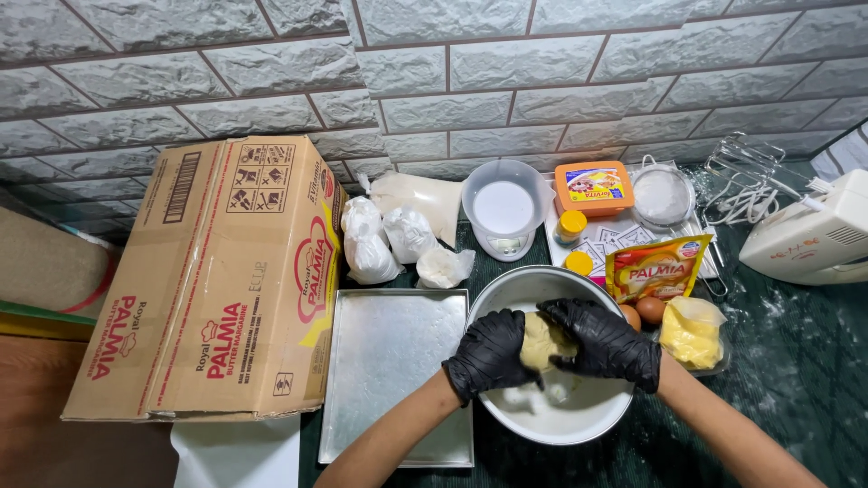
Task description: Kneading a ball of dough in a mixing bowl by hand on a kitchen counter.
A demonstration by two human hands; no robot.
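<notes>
Both gloved hands close around a pale yellow dough lump point(545, 340) held over the metal bowl point(579, 420); the left hand point(490, 355) cups its left side, the right hand point(606, 343) wraps over its top and right; a flat metal tray point(389, 361) lies just left of the bowl, a large cardboard box point(217, 280) beyond it; eggs point(649, 310), a yellow sachet point(653, 265) and a bagged yellow block point(692, 334) crowd the bowl's right rim; a hand mixer point(809, 239) sits farther right.

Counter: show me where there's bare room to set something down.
Free: the dark counter right of the bowl, below the hand mixer; also the flat metal tray between cardboard box and bowl. Crowded: behind the bowl, with bags, scale and packets.
</notes>
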